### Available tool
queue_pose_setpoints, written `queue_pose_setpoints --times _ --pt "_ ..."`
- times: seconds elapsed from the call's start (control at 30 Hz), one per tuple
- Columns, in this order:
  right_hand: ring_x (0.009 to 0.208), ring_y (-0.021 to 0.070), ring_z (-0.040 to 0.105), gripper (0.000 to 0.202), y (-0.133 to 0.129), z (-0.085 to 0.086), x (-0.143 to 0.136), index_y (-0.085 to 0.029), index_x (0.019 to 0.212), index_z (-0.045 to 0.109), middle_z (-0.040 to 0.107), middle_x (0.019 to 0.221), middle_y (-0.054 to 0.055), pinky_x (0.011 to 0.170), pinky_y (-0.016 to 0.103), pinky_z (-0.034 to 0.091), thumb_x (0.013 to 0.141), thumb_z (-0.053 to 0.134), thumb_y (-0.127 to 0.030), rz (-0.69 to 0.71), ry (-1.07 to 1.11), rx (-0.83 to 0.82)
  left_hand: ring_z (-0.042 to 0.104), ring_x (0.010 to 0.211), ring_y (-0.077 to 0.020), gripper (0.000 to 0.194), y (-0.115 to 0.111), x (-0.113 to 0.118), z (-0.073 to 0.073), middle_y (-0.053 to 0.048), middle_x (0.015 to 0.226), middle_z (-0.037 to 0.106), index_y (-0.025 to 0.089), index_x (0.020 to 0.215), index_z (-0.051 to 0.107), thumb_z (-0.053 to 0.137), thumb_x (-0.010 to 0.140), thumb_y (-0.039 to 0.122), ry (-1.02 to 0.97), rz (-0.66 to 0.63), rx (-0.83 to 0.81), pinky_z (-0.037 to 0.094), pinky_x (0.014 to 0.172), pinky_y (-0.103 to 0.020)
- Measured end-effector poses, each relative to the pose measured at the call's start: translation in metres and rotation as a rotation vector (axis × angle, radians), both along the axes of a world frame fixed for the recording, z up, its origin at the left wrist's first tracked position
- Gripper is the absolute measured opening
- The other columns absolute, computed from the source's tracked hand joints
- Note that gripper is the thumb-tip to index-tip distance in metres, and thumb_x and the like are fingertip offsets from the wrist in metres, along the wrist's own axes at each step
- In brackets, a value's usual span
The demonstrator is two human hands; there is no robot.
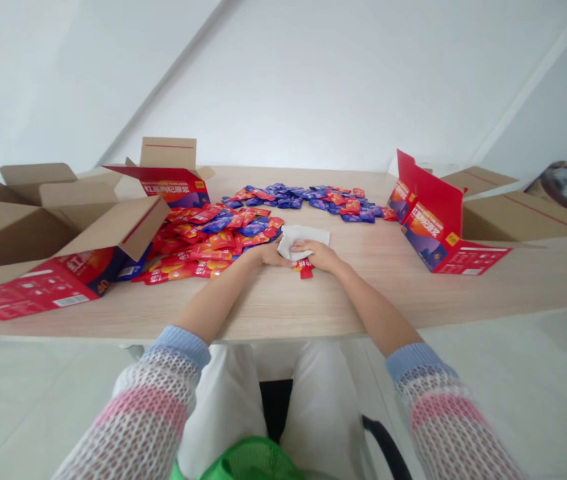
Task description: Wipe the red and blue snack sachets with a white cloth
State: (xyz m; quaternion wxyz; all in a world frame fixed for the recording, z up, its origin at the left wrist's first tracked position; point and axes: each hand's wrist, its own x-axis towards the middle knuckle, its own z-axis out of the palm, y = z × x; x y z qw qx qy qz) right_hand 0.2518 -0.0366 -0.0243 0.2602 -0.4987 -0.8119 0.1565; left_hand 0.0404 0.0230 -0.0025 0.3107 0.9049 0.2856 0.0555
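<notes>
A white cloth (317,235) lies under my right hand (316,255), whose fingers are bent and pressed onto it. Just left of it, my left hand (274,255) rests at the cloth's left edge, beside the big pile of sachets, its fingers partly covered. Below the cloth a red sachet (306,271) sticks out, its upper part hidden by the cloth and my hands. The heap of red and purple sachets (213,243) spreads out to the left of my left hand.
Open red boxes stand on the wooden table (283,320): a large one (38,290) at left, another (176,189) behind it, and more (433,233) at right. Smaller clusters of purple and red sachets (283,197) lie farther back. A green basket (253,460) is between my legs.
</notes>
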Motion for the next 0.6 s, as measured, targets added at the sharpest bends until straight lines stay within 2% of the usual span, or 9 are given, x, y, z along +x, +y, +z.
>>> queue_pose_setpoints --times 0.1,0.2,0.27,0.37,0.47,0.6 --pt "0.131 0.0245 0.041 0.065 0.001 -0.008 0.005 -0.037 0.123 0.061 0.053 0.134 -0.009 0.112 0.041 0.029 0.069 0.049 -0.002 -0.174 -0.033 0.042 0.028 0.138 -0.0298 0.099 -0.007 0.002 0.0 -0.006 0.151 0.03 0.025 0.142 0.037 0.065 0.06 0.072 0.097 0.135 0.094 0.022 0.113 -0.041" --pt "0.132 0.0273 0.039 0.065 0.002 -0.016 0.011 -0.039 0.127 0.057 0.052 0.135 -0.009 0.113 0.048 0.025 0.072 0.052 -0.005 -0.281 -0.029 0.085 0.018 0.141 -0.0331 0.099 -0.014 0.004 0.004 -0.006 0.155 0.019 0.028 0.145 0.031 0.061 0.063 0.073 0.218 0.205 0.167 0.018 0.113 -0.048" --pt "0.134 0.0286 0.036 0.064 0.0 -0.018 0.015 -0.04 0.13 0.054 0.049 0.138 -0.009 0.113 0.052 0.021 0.074 0.053 -0.008 -0.266 -0.011 0.071 0.017 0.141 -0.0338 0.099 -0.018 0.006 0.007 -0.007 0.156 0.017 0.027 0.146 0.028 0.059 0.064 0.072 0.267 0.219 0.191 0.018 0.113 -0.05" --pt "0.136 0.0273 0.032 0.057 -0.005 -0.014 0.022 -0.038 0.131 0.052 0.045 0.141 -0.007 0.113 0.055 0.017 0.08 0.051 -0.015 -0.162 0.101 0.016 0.019 0.141 -0.0327 0.093 -0.022 0.008 0.01 -0.008 0.154 0.022 0.023 0.143 0.035 0.056 0.067 0.071 0.296 0.222 0.204 0.019 0.113 -0.047" --pt "0.133 0.0229 0.038 0.045 -0.011 -0.003 0.03 -0.032 0.128 0.057 0.05 0.138 -0.004 0.113 0.047 0.021 0.084 0.048 -0.023 -0.073 0.321 -0.023 0.017 0.141 -0.0322 0.089 -0.024 0.007 0.011 -0.009 0.153 0.025 0.022 0.143 0.036 0.053 0.069 0.07 0.304 0.222 0.195 0.017 0.113 -0.046" --pt "0.127 0.0224 0.046 0.041 -0.016 0.009 0.033 -0.026 0.124 0.061 0.057 0.131 -0.001 0.111 0.041 0.027 0.084 0.05 -0.028 -0.073 0.521 -0.056 0.008 0.143 -0.0328 0.091 -0.022 0.006 0.009 -0.007 0.156 0.016 0.026 0.146 0.028 0.05 0.07 0.071 0.32 0.2 0.194 0.012 0.113 -0.052"
